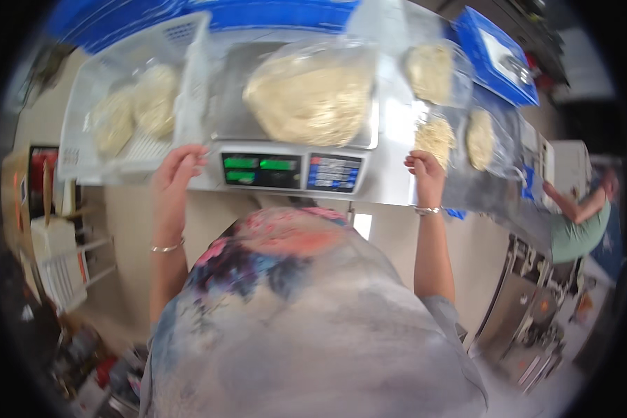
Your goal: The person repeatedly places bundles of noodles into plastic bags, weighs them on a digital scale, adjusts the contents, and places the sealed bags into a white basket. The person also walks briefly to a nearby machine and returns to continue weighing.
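Observation:
A large clear plastic bag of pale noodles (313,94) rests on the metal platform of a digital scale (235,99), whose green display is lit. To the left of the display is my left hand (180,167), fingers curled, near the corner of a white plastic crate (130,170). Two smaller bags of pale food (155,99) lie inside that crate. My right hand (426,172) is beside the lower end of a portion of noodles (434,137), with thumb and fingers bent close together; whether it touches the noodles or grips thin plastic cannot be told.
Right of the scale are another bagged portion (429,73) and a bag (480,138) on the grey surface. Blue crates (287,15) stand behind, and a blue tray (494,57) holds a metal item. A co-worker in a green top (580,230) is at the far right.

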Demonstrator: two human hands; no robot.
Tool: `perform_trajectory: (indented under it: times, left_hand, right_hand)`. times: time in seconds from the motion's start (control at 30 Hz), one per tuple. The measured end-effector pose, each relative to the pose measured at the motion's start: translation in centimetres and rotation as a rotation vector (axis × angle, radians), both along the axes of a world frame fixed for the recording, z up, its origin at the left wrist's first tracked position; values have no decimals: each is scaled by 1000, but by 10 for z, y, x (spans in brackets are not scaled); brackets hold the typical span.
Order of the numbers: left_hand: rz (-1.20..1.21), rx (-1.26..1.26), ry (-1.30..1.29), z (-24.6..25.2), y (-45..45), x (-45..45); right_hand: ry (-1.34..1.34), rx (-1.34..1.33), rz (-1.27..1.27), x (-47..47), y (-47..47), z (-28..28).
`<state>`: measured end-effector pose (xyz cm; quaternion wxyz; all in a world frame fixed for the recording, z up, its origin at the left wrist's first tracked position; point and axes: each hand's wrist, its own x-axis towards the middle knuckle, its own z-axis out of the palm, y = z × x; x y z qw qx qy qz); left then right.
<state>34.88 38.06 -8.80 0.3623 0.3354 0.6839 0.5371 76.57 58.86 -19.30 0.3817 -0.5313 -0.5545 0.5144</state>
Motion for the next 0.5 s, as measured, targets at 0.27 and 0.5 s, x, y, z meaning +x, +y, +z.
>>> perform_trajectory:
  times: [0.27, 0.5]
  left_hand:
    - [-137, 123, 488, 41, 88, 35]
    - [-238, 165, 934, 52, 162, 70]
  right_hand:
    - [-884, 261, -177, 79, 109, -33]
    - [-1120, 49, -167, 71, 165, -54]
